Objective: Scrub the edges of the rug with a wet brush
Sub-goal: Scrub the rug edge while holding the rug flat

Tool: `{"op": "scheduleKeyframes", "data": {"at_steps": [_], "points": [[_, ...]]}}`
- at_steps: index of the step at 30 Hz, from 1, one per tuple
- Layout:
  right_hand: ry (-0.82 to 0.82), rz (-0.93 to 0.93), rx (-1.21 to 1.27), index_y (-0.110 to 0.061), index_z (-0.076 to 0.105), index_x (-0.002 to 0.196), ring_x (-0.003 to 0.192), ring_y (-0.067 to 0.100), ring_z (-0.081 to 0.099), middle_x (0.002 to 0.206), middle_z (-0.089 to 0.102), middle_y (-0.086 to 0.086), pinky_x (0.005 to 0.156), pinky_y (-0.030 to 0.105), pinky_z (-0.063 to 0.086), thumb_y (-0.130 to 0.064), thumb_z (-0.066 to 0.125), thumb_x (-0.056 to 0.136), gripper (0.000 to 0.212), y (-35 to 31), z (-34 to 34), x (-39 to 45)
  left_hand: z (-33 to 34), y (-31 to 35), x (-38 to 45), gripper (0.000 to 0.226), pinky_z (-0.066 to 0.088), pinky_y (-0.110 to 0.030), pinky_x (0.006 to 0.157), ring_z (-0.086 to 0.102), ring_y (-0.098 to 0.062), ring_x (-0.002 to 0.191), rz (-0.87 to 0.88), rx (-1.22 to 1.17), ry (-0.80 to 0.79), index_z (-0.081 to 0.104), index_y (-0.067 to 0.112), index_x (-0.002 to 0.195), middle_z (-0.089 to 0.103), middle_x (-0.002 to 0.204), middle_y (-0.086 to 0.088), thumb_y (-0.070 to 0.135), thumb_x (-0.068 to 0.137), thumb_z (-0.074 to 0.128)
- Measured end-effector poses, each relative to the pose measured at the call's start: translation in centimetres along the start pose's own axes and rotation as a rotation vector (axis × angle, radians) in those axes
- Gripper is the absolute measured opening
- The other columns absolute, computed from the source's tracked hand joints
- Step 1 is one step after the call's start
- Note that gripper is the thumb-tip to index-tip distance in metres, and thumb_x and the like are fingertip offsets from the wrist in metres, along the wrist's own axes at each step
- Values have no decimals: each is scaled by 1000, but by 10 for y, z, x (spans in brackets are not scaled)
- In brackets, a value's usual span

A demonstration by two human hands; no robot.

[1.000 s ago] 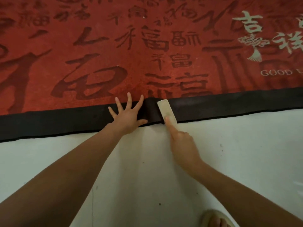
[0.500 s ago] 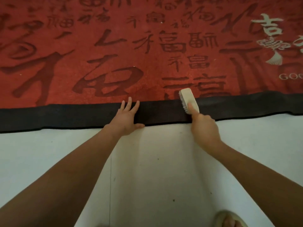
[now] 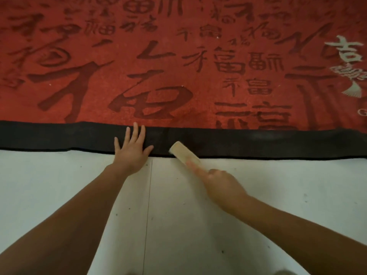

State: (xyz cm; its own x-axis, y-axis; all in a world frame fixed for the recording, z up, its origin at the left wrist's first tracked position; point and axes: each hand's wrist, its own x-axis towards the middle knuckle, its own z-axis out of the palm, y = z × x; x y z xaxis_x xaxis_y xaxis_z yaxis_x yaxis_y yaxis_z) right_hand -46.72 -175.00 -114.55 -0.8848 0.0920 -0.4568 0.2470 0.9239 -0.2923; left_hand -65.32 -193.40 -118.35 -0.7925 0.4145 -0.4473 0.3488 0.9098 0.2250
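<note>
The black rug border (image 3: 258, 143) runs left-right ahead of both hands; the right hand (image 3: 222, 185) grips the scrub brush (image 3: 183, 152) (angled across the hem), the left hand (image 3: 132, 149) presses flat, fingers spread.

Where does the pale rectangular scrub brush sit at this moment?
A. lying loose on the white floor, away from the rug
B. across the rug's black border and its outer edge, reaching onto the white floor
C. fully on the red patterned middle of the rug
B: the pale rectangular scrub brush, held by the right hand, crosses the black border onto the white floor.
</note>
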Motion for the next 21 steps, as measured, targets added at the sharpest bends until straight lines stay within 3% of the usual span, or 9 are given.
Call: {"op": "scheduleKeyframes", "data": {"at_steps": [2, 5, 6, 9, 11, 13, 16, 19, 21], "points": [[53, -13, -70, -45, 0, 151, 90, 33, 62, 101, 59, 12, 80, 43, 52, -9, 38, 96, 76, 15, -5, 16, 3, -2, -1, 70, -8, -52, 119, -18, -24, 149, -1, 1, 2, -10, 21, 156, -22, 162, -3, 47, 104, 29], [162, 305, -48, -38, 13, 153, 79, 33, 57, 90, 55, 15, 67, 40, 45, -2, 34, 94, 72, 35, -30, 32, 4, 2, 1, 71, -8, -51, 119, -20, -27, 148, -11, 17, -30, -14, 18, 155, -26, 160, -7, 46, 104, 27], [139, 300, -38, -38, 12, 153, 77, 31, 57, 90, 55, 15, 66, 39, 44, -1, 33, 94, 73, 26, -31, 32, 3, 2, 0, 71, -9, -51, 119, -21, -27, 148, -19, 18, -44, -15, 17, 155, -26, 160, -7, 45, 105, 27], [-113, -77, -57, -47, 0, 150, 77, 25, 60, 92, 54, 10, 67, 35, 44, -3, 33, 94, 79, -26, -18, 22, 1, -2, 0, 71, -9, -49, 119, -21, -26, 148, 4, 15, -44, -15, 16, 155, -26, 160, -6, 43, 105, 27], [-167, -286, -202, -53, -1, 148, 88, 28, 61, 98, 54, 9, 72, 35, 43, -9, 32, 99, 74, -26, -24, 32, 0, -9, -1, 70, -7, -46, 120, -18, -24, 149, 39, -26, -19, -13, 13, 155, -22, 161, -5, 38, 106, 30], [-58, -128, -365, -43, 7, 152, 91, 32, 62, 102, 58, 12, 68, 36, 40, -6, 36, 96, 73, 3, -48, 60, -3, -19, -2, 69, -4, -42, 121, -14, -23, 150, 98, -63, -13, -9, 10, 155, -18, 162, -6, 31, 106, 34], [83, 170, -257, -35, 9, 154, 83, 33, 60, 98, 58, 16, 63, 37, 40, -3, 41, 93, 75, 8, -66, 69, -7, -33, -5, 66, -2, -34, 121, -13, -21, 150, 165, -77, -21, -5, 11, 156, -17, 162, -7, 25, 106, 35], [-88, -36, -149, -42, -3, 151, 71, 24, 54, 88, 52, 7, 61, 35, 43, -4, 37, 93, 80, -42, -26, 50, -5, -37, -6, 64, -4, -31, 120, -15, -22, 150, 166, -85, 25, -3, 14, 156, -19, 162, -9, 28, 106, 34], [-100, -185, -166, -46, -6, 150, 76, 24, 59, 90, 53, 6, 63, 35, 46, -6, 37, 94, 81, -48, -8, 41, 1, -35, -9, 62, -4, -33, 120, -14, -24, 150, 154, -53, 72, -3, 14, 156, -18, 162, -12, 27, 106, 31]]}}
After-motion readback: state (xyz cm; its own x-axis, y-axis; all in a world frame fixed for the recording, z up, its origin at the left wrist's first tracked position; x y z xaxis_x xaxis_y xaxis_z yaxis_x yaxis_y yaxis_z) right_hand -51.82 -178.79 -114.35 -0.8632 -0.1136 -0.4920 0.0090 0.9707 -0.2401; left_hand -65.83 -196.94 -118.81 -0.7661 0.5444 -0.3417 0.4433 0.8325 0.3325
